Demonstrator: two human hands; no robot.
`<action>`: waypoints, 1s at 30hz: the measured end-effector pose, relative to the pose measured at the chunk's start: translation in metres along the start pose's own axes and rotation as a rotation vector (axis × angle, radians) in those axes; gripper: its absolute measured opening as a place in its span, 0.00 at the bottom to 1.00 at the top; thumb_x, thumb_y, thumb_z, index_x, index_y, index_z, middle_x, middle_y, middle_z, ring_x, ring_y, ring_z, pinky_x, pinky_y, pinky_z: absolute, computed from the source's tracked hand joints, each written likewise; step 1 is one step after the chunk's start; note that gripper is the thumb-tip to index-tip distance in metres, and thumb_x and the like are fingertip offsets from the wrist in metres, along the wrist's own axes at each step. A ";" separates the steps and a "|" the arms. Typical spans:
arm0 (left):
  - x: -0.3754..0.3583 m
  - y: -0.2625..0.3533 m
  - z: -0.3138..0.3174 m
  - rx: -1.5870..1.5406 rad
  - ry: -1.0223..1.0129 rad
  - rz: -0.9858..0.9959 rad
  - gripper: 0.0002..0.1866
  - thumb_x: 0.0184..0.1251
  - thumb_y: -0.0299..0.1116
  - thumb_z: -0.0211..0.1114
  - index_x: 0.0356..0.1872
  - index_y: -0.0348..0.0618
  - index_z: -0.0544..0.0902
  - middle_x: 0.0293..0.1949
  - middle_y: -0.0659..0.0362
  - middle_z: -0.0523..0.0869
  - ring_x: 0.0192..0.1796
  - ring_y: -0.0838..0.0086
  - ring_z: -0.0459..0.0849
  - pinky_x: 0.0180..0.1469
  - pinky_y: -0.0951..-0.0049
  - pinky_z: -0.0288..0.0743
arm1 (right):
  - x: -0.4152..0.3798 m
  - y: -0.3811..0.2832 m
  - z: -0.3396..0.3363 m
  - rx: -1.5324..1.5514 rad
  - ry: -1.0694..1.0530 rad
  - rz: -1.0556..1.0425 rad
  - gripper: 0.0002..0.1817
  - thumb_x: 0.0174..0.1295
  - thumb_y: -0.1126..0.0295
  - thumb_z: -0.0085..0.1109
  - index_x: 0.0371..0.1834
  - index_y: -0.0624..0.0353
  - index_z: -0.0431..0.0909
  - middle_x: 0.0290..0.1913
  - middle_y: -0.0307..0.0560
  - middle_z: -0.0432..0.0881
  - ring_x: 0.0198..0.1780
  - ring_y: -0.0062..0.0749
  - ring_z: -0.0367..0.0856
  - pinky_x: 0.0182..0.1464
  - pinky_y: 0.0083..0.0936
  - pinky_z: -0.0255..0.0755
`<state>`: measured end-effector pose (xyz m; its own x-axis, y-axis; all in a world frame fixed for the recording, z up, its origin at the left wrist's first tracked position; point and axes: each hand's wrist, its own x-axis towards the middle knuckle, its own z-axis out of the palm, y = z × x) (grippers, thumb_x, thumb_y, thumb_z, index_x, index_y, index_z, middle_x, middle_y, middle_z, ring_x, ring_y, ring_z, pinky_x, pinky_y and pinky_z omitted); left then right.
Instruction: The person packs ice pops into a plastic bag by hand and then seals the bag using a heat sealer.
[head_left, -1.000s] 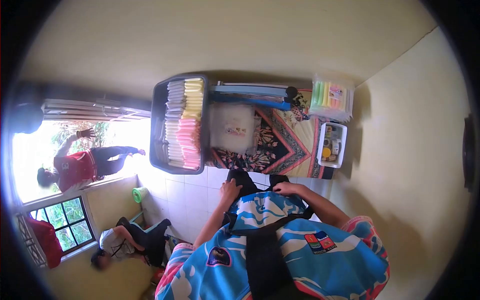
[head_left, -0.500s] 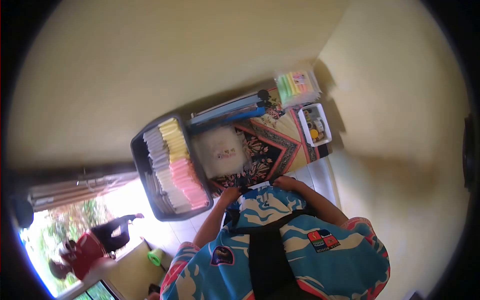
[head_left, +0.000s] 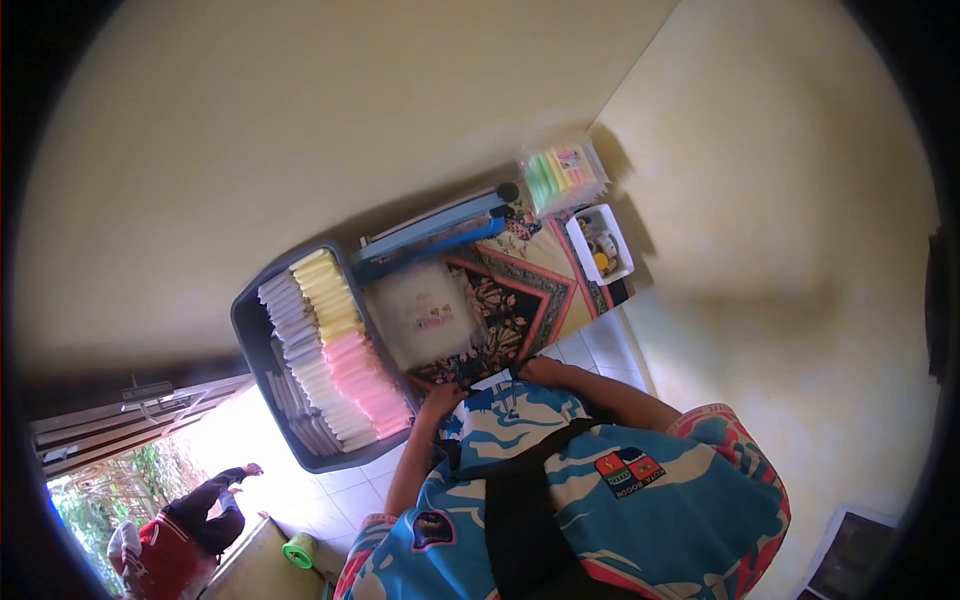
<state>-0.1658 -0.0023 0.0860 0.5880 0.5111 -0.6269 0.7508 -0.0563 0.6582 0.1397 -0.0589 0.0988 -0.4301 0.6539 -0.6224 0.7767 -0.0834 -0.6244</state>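
Observation:
My left hand (head_left: 443, 400) is closed at the front hem of the blue patterned shirt (head_left: 520, 430), beside the table's near edge. On the other side of the hem, my right hand (head_left: 541, 371) also has its fingers closed on the cloth. Just beyond them lies a stack of clear plastic bags (head_left: 425, 315) on the patterned tablecloth (head_left: 510, 300). A dark bin (head_left: 245, 330) to the left holds rows of folded yellow, grey, white and pink cloths (head_left: 365, 385).
A blue sealer-like device (head_left: 435, 235) lies along the wall. Packed coloured cloths (head_left: 565, 178) and a white basket (head_left: 625, 262) of small items are at the right end. A person in red (head_left: 165, 555) is outside, near a green bin (head_left: 299, 550).
The view has shifted, so the table and its items sit farther left and the bin lower. The person outside appears lower in view. Both my hands remain at the shirt hem.

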 end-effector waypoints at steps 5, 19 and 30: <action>0.011 0.004 -0.002 -0.155 0.049 0.065 0.21 0.62 0.48 0.65 0.38 0.37 0.84 0.33 0.46 0.85 0.39 0.59 0.84 0.42 0.63 0.75 | 0.004 0.000 -0.007 0.010 0.013 0.014 0.23 0.67 0.54 0.44 0.36 0.64 0.81 0.35 0.62 0.83 0.39 0.58 0.81 0.47 0.48 0.73; 0.016 0.056 0.043 -0.796 -0.155 0.404 0.15 0.66 0.36 0.59 0.49 0.41 0.82 0.42 0.56 0.86 0.47 0.71 0.83 0.52 0.69 0.73 | 0.003 0.022 -0.007 0.051 -0.013 -0.081 0.23 0.65 0.53 0.47 0.31 0.63 0.82 0.30 0.62 0.82 0.35 0.56 0.82 0.42 0.46 0.73; 0.050 0.029 0.202 -0.914 -0.337 0.271 0.17 0.67 0.42 0.60 0.46 0.38 0.83 0.43 0.53 0.85 0.49 0.73 0.79 0.54 0.69 0.71 | 0.067 -0.003 -0.041 0.202 0.248 -0.312 0.17 0.65 0.63 0.56 0.24 0.66 0.74 0.21 0.59 0.74 0.24 0.49 0.77 0.26 0.35 0.66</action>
<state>-0.0534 -0.1520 -0.0104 0.8649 0.3021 -0.4008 0.1438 0.6159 0.7746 0.1276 0.0157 0.0780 -0.4875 0.8294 -0.2728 0.5108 0.0175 -0.8595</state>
